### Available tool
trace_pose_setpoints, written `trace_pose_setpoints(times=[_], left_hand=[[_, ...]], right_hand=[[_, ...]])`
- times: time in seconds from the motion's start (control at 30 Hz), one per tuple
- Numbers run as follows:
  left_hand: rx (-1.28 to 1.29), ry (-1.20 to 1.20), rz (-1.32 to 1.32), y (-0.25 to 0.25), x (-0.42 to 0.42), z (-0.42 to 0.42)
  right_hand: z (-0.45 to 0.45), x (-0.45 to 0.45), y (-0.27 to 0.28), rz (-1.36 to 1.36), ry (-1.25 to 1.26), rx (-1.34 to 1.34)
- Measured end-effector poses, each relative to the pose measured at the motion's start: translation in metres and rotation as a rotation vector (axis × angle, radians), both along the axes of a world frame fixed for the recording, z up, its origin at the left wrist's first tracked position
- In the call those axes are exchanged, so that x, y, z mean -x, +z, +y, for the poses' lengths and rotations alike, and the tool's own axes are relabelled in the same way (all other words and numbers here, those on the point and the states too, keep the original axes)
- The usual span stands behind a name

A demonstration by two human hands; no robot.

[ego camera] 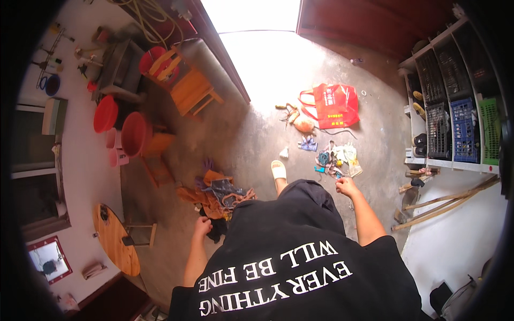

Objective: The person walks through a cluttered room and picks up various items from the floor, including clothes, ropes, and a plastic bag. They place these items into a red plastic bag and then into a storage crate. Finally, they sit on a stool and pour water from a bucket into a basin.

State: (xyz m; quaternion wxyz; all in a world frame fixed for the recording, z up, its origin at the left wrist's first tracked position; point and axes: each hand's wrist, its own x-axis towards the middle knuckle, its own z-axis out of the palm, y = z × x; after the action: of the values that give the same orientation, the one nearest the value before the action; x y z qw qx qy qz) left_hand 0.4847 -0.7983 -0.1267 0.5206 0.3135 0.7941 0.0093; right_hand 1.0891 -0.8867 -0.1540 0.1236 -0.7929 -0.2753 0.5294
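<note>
My right hand [345,187] hangs just below a small heap of straps and cords [330,161] on the concrete floor; whether its fingers hold anything is too small to tell. Pale gloves [350,157] lie in that heap. On the other side, my left hand [203,226] is beside a pile of orange and dark cloth [225,192], near a black cloth [217,229], with its fingers curled. A purple glove [208,165] sticks out of the pile. Farther ahead lie a blue-violet glove [308,143], a crumpled white piece [284,152], an orange rounded item with cords [301,122] and a red carry bag [336,106].
Wooden chairs [192,93] and red basins [136,134] stand at the left, by a metal sink [120,68]. A round wooden tabletop [116,240] leans by the left wall. A rack with plastic crates [464,130] and wooden poles [445,204] are at the right.
</note>
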Motion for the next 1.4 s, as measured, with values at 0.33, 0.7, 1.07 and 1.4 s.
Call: trace_pose_setpoints(times=[0.33,0.7,1.07,1.4], left_hand=[[-0.36,-0.62,-0.297,0.018,-0.094,0.224],[-0.093,-0.637,-0.112,-0.021,-0.076,0.451],[-0.749,-0.379,-0.344,0.138,-0.293,0.567],[-0.591,-0.195,-0.379,0.193,-0.348,0.498]], right_hand=[[0.06,0.019,0.024,0.009,-0.44,-0.206],[-0.003,0.184,0.051,0.025,-0.725,0.246],[0.007,0.23,-0.018,0.144,-1.04,0.007],[-0.021,0.16,-0.041,-0.021,-1.326,-0.273]])
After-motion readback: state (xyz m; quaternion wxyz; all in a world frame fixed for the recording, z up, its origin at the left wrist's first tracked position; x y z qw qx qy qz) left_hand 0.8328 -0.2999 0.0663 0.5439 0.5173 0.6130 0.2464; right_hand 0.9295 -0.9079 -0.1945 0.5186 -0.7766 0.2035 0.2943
